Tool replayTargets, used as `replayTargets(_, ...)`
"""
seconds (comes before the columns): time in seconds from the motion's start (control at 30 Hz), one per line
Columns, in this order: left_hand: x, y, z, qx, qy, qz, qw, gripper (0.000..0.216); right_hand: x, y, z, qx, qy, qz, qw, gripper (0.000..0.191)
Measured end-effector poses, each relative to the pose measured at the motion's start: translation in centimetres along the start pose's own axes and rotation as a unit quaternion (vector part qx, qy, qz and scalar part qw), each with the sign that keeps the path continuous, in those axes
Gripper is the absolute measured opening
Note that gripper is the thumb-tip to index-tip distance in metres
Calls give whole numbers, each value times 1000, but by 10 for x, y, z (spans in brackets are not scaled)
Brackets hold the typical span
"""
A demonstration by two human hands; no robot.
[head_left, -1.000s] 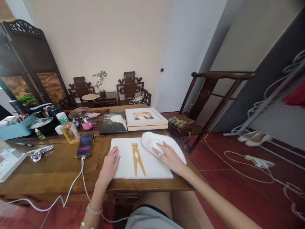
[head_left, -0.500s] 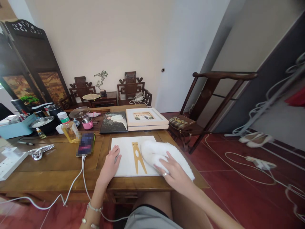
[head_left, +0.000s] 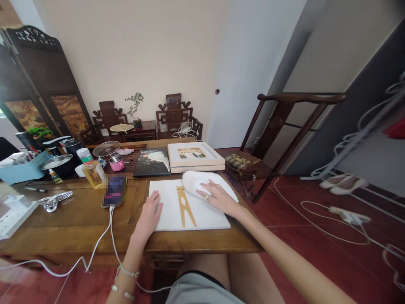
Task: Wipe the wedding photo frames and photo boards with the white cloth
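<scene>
A white board (head_left: pixel 167 215) lies flat on the wooden table, with a yellow long-legged animal figure (head_left: pixel 187 207) on its surface. My left hand (head_left: pixel 152 211) rests flat along the board's left edge, fingers stretched out. At the board's upper right, my right hand (head_left: pixel 220 196) presses on a bunched white fluffy cloth (head_left: pixel 193 177), its fingers dug into the folds. The cloth spreads over the board's far right corner and hides it. Part of the cloth reaches past the board onto the table.
Behind the board stand a white-framed picture (head_left: pixel 202 166) and a dark picture panel (head_left: pixel 142 164). To the left are a phone (head_left: pixel 114 192) on a white cable, an oil bottle (head_left: pixel 93 173) and a pink cup (head_left: pixel 117 163). A wooden chair (head_left: pixel 278 122) stands right of the table.
My right hand has slid the white cloth away from me and slightly left, from the board's right side to its far right corner. My left hand stays at the left edge.
</scene>
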State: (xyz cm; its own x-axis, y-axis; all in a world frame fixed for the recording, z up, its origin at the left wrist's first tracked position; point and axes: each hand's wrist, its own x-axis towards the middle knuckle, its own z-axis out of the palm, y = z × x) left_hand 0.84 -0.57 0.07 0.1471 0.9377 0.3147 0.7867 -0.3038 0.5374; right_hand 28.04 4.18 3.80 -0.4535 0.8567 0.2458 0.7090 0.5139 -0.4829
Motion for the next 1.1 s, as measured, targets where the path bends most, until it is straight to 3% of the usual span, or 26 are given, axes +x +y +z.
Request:
replayTargets(0.23, -5, 0, -1, -10, -8, 19, 1000, 41, -84, -11, -21, 31, -113, 34, 993, 44)
replayTargets(0.33, -8, -1, -1, -8, -23, 22, 999, 43, -97, -14, -32, 54, -148, 16, 987, 43)
replayTargets(0.43, -9, -1, -2, -6, -27, 23, 999, 44, -81, -9, -34, 59, -106, 26, 992, 47)
replayTargets(0.67, -10, 3, -6, -9, -40, 18, 999, 44, 18, 14, -24, 137, -39, 9, 990, 48)
replayTargets(0.77, -10, 3, -7, -5, -40, 17, 999, 44, 43, 21, -23, 151, -30, 15, 988, 49)
replayTargets(0.93, -10, 2, -5, -4, -36, 14, 999, 45, 35, 20, -25, 155, -42, 12, 987, 49)
replayTargets(1.1, -11, 2, -3, -4, -24, 22, 999, 44, -23, 10, -29, 107, -43, 37, 993, 50)
